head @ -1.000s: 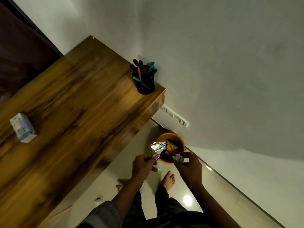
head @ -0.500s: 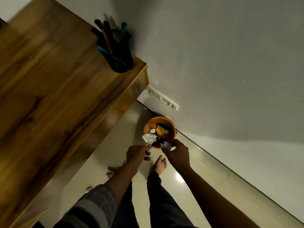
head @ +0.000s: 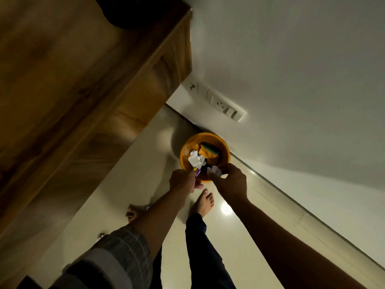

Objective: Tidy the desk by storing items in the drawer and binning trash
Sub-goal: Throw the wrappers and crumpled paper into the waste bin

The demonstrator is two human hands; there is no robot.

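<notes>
Partly hidden behind both hands, bin holds wrappers.

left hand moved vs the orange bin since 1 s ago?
No. The left hand, pinching the foil wrapper, sits at the orange bin's near rim as before; only the camera shifted.

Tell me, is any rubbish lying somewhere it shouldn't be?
Not that shows. The left hand holds a silver foil wrapper and the right hand pinches a crumpled paper ball, both over the orange bin, not yet dropped. Other wrappers already lie inside. The floor around it shows no litter.
</notes>
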